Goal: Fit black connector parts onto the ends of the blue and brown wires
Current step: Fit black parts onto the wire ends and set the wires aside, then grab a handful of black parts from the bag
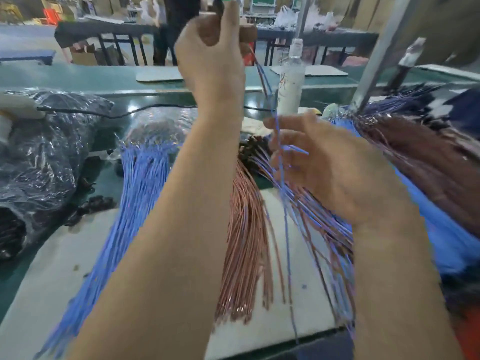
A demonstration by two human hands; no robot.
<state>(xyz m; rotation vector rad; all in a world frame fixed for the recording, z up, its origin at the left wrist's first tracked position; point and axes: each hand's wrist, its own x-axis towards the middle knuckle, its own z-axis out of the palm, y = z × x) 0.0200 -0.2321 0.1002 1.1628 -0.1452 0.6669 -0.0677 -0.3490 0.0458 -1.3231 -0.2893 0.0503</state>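
My left hand [211, 51] is raised high at the top centre and grips the upper end of a blue and brown wire pair [281, 178]; something dark shows at its fingertips, too blurred to name. The pair hangs down past my right hand [335, 165], whose fingers are spread and relaxed around the strands. On the white mat lie a fan of blue wires [135, 193] at left and a bundle of brown wires [245, 245] in the middle. A small heap of black connector parts [253, 148] sits behind the brown bundle.
Clear plastic bags of dark parts [44, 157] fill the left. More blue and brown wire bundles [426, 162] pile up at right beside a metal post [376, 58]. A white bottle [291, 87] stands behind the hands. The white mat [52, 281] lies on a green bench.
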